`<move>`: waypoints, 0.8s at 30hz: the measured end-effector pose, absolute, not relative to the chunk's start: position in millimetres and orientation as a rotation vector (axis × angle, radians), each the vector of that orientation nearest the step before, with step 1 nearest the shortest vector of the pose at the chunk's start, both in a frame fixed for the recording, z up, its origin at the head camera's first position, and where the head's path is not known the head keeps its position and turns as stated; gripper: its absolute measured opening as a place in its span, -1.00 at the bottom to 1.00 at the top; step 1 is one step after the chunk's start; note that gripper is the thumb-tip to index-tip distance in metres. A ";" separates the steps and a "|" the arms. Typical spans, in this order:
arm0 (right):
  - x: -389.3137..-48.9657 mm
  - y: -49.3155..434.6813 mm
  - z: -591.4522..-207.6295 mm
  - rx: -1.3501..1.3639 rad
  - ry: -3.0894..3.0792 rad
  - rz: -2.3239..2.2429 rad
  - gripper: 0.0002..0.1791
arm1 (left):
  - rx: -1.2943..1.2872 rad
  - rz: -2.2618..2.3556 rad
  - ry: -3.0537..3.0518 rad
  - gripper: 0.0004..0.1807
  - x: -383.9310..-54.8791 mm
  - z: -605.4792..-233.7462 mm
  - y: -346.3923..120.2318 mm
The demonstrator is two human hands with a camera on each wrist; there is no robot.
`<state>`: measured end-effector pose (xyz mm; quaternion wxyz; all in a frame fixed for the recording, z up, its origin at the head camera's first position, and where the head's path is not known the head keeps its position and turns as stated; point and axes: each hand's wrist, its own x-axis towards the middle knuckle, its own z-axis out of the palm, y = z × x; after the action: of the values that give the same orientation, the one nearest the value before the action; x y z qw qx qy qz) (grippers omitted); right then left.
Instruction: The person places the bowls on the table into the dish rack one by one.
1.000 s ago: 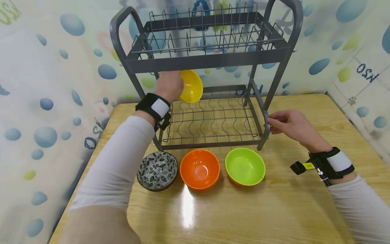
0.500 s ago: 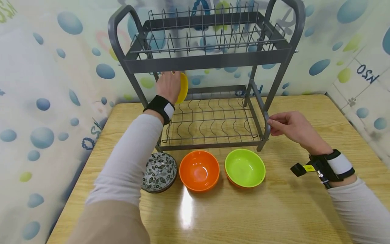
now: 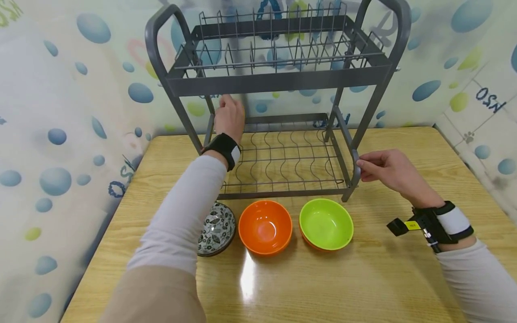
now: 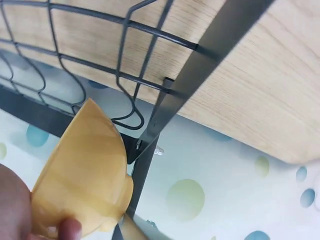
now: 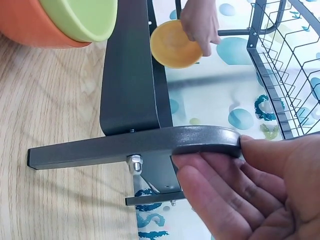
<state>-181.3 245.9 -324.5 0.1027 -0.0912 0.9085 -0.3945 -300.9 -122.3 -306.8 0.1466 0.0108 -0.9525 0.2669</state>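
Note:
My left hand [image 3: 230, 117] grips a yellow bowl [image 4: 85, 160] inside the two-tier dish rack [image 3: 278, 81], at the left end above the lower wire shelf [image 3: 291, 157]. Tipped on its side, the bowl is mostly hidden behind the hand in the head view. The right wrist view shows the bowl [image 5: 172, 47] with its inside facing the camera. At the rack's lower right, my right hand [image 3: 389, 172] pinches the curved side bar [image 5: 207, 137] between thumb and fingers.
On the table [image 3: 303, 287] before the rack stand an orange bowl [image 3: 265, 229], a green bowl [image 3: 326, 224] stacked in an orange one, and patterned dark dishes [image 3: 218, 229] partly covered by the left sleeve. The upper tier [image 3: 278, 49] overhangs the left hand. A wall stands behind.
My left hand has moved slightly right and turned the yellow bowl, so its open inside no longer shows in the head view. The right hand stays on the side bar.

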 end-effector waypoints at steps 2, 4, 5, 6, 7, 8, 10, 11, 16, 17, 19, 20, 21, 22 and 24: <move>-181.4 246.0 -325.2 -0.276 2.679 -1.170 -0.42 | 0.050 0.838 -2.748 -0.62 -299.9 -309.5 -120.0; -181.5 246.3 -325.9 -0.278 2.676 -1.173 -0.42 | 0.054 0.872 -2.759 -0.62 -299.4 -312.2 -119.0; -181.6 246.5 -326.2 -0.276 2.672 -1.177 -0.42 | 0.056 0.888 -2.754 -0.62 -299.1 -313.6 -118.9; -181.7 246.8 -326.3 -0.274 2.672 -1.176 -0.42 | 0.061 0.902 -2.746 -0.63 -299.0 -314.9 -118.9; -181.7 247.1 -326.5 -0.274 2.673 -1.176 -0.42 | 0.065 0.918 -2.735 -0.63 -299.5 -316.4 -119.2; -181.7 247.4 -326.7 -0.272 2.674 -1.175 -0.42 | 0.065 0.921 -2.731 -0.63 -299.6 -317.5 -119.3; -181.8 247.9 -326.7 -0.270 2.675 -1.174 -0.41 | 0.066 0.921 -2.731 -0.63 -299.6 -318.6 -119.6; -181.7 247.9 -326.9 -0.266 2.674 -1.179 -0.42 | 0.067 0.912 -2.734 -0.63 -299.1 -318.7 -119.6; -181.5 248.2 -327.2 -0.269 2.666 -1.191 -0.44 | 0.060 0.837 -2.777 -0.63 -297.5 -318.6 -119.8; -181.6 248.2 -327.2 -0.270 2.667 -1.191 -0.44 | 0.057 0.832 -2.783 -0.63 -297.3 -318.4 -120.0; -182.0 248.2 -326.9 -0.278 2.670 -1.182 -0.44 | 0.055 0.794 -2.801 -0.62 -297.2 -317.7 -120.2; -182.2 248.2 -326.6 -0.285 2.672 -1.176 -0.45 | 0.055 0.766 -2.809 -0.61 -297.4 -317.3 -120.4; -182.1 248.1 -326.5 -0.278 2.671 -1.180 -0.45 | 0.056 0.735 -2.819 -0.61 -297.4 -316.8 -120.9; -182.2 248.0 -326.4 -0.277 2.670 -1.180 -0.44 | 0.060 0.691 -2.830 -0.61 -297.4 -316.1 -121.2; -182.2 247.8 -326.1 -0.275 2.667 -1.181 -0.44 | 0.071 0.576 -2.853 -0.62 -297.7 -314.4 -122.1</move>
<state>-182.2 247.8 -326.1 0.1058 -0.0933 0.9051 -0.4010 -297.7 -122.1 -314.4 0.1149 0.0243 -0.9734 0.1967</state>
